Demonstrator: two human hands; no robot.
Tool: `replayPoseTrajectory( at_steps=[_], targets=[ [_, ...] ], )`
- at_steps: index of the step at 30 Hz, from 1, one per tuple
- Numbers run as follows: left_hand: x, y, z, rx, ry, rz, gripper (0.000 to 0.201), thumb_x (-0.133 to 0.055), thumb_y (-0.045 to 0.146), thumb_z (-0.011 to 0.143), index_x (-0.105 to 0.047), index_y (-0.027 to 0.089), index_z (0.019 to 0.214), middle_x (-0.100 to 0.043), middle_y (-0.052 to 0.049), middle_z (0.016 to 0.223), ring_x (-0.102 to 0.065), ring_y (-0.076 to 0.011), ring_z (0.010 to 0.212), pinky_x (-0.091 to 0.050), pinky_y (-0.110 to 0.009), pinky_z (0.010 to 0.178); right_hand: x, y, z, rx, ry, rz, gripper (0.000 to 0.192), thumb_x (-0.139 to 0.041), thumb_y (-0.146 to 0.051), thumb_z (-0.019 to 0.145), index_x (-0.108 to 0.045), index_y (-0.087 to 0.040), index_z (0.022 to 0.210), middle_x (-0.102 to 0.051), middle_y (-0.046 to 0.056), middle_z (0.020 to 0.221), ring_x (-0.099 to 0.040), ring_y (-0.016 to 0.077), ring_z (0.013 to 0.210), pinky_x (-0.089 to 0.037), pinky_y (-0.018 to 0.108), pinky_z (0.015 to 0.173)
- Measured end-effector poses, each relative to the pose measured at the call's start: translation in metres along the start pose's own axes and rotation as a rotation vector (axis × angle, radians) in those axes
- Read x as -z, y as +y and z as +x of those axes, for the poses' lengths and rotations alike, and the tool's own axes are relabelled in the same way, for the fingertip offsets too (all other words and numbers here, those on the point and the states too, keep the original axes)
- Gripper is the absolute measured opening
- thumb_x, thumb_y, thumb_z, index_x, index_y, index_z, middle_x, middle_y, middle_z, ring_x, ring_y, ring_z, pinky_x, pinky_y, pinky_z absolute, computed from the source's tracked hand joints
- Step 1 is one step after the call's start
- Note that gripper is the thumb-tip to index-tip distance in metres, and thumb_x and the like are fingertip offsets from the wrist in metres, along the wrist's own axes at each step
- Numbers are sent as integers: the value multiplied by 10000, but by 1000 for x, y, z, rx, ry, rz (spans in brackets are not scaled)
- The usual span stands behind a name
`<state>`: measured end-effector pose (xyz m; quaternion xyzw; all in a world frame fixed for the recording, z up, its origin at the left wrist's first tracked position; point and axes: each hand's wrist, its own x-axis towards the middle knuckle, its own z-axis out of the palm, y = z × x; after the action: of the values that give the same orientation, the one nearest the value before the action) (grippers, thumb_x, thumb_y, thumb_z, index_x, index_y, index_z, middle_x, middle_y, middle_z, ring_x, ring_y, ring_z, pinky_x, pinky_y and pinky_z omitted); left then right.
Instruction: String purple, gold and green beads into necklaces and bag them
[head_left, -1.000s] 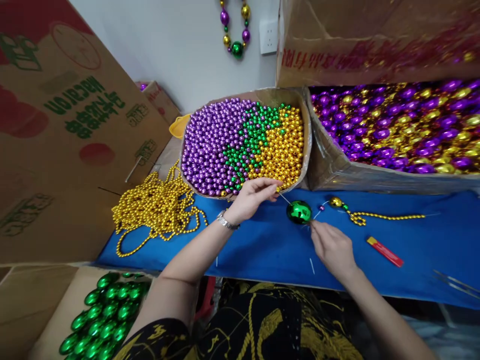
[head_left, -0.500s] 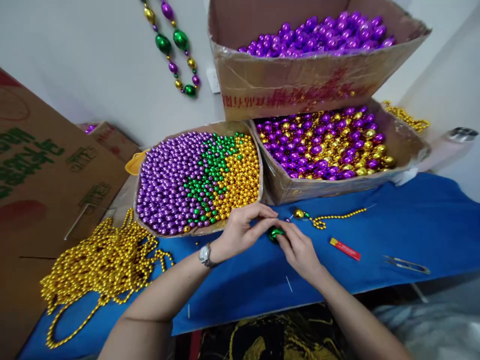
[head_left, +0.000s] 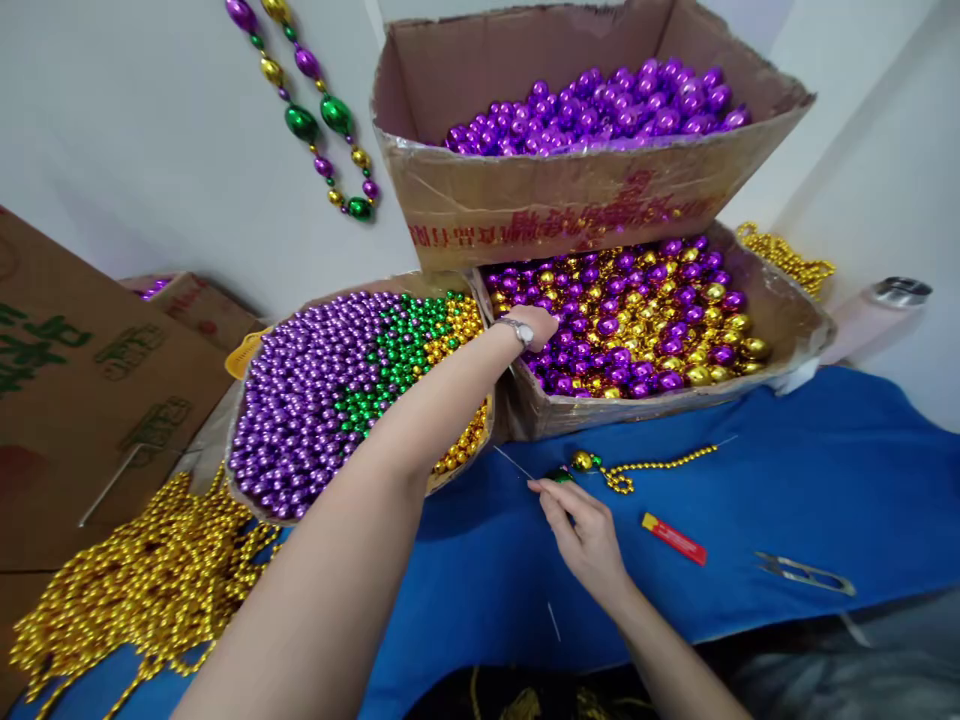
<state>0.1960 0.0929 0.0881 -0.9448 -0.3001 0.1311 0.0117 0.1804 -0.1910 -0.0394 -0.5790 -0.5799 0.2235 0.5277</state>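
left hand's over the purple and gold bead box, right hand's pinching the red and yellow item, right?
Not quite: the head view shows the right hand pinching a thin strand, while the red and yellow item lies on the blue cloth. The rest stands.

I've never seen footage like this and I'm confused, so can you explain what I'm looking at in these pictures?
There's no machine here: these are a person's two bare hands, seen by a camera worn on that person's head, looking forward and down. The left hand reaches over a box of purple and gold beads; its fingertips are hidden. The right hand pinches a thin pale strand, with a green bead partly hidden behind it. On the blue cloth lie a short gold bead chain, a small red-and-yellow object, metal snips and, to the left, heaped gold bead strings.
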Motion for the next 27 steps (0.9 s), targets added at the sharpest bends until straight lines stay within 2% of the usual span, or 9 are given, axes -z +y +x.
replayPoseTrajectory(
  at_steps=[3, 6, 8, 10, 13, 16, 20, 25, 27],
  targets=[
    [4, -2, -27, -140, 191, -208, 293, -659, 180, 727, -687, 107, 1008, -665, -177, 1032, -611, -296, 1011, -476, -417, 894, 5, -1, 0, -17, 25, -28, 265, -456, -289, 982, -672, -237, 1125, -722, 53, 1016, -683, 149, 838, -564, 275, 764],
    [-3, -4, -92, -280, 442, -847, 310, -596, 290, 835, -627, 160, 1114, -651, -115, 1104, -603, -209, 1011, -495, -349, 896, 9, -2, -1, -44, 67, -75, 270, -420, -300, 990, -655, -217, 1096, -728, 59, 1000, -695, 170, 911, -572, 289, 794],
    [-18, -2, -139, -215, 482, -1306, 369, -604, 327, 842, -574, 205, 1189, -637, -91, 1153, -621, -176, 973, -535, -308, 816, 11, -3, -3, -46, 81, -107, 258, -417, -299, 989, -651, -211, 1054, -733, 52, 931, -704, 165, 847, -576, 274, 747],
    [-39, 2, -177, -93, 492, -1664, 354, -639, 325, 814, -580, 213, 1145, -648, -83, 1149, -640, -160, 922, -560, -297, 770, 10, -4, -3, -2, 87, -144, 239, -427, -286, 984, -649, -210, 1031, -737, 53, 916, -708, 162, 804, -575, 268, 723],
    [-70, 8, -209, 75, 516, -2005, 309, -692, 294, 764, -619, 187, 1044, -681, -82, 1099, -657, -145, 868, -575, -294, 769, 6, -7, -3, 105, 87, -192, 209, -445, -244, 974, -643, -209, 1028, -744, 61, 969, -716, 166, 845, -573, 273, 768],
    [-90, 10, -221, 154, 553, -2154, 321, -715, 261, 737, -637, 174, 1037, -696, -77, 1068, -661, -132, 861, -572, -291, 799, 1, -10, -2, 174, 71, -229, 188, -463, -213, 964, -640, -204, 1026, -747, 60, 970, -718, 173, 891, -571, 275, 795],
    [-100, 11, -228, 223, 589, -2168, 314, -711, 245, 741, -638, 182, 1040, -686, -62, 1079, -654, -124, 877, -558, -297, 836, -2, -12, -3, 191, 36, -270, 187, -466, -199, 960, -636, -207, 1037, -746, 51, 949, -718, 168, 837, -577, 275, 761],
    [-105, 15, -233, 202, 602, -2160, 332, -731, 277, 754, -631, 188, 1058, -676, -59, 1088, -647, -137, 915, -553, -283, 803, -4, -9, -4, 228, 26, -307, 191, -473, -181, 953, -638, -203, 1046, -744, 49, 942, -715, 163, 812, -575, 271, 754],
    [-108, 19, -234, 175, 666, -2090, 334, -755, 271, 749, -637, 192, 1052, -675, -51, 1084, -639, -123, 898, -543, -256, 785, -5, -10, -3, 259, 43, -347, 188, -481, -176, 949, -640, -199, 1047, -745, 53, 935, -715, 165, 807, -572, 274, 756]
  ],
)
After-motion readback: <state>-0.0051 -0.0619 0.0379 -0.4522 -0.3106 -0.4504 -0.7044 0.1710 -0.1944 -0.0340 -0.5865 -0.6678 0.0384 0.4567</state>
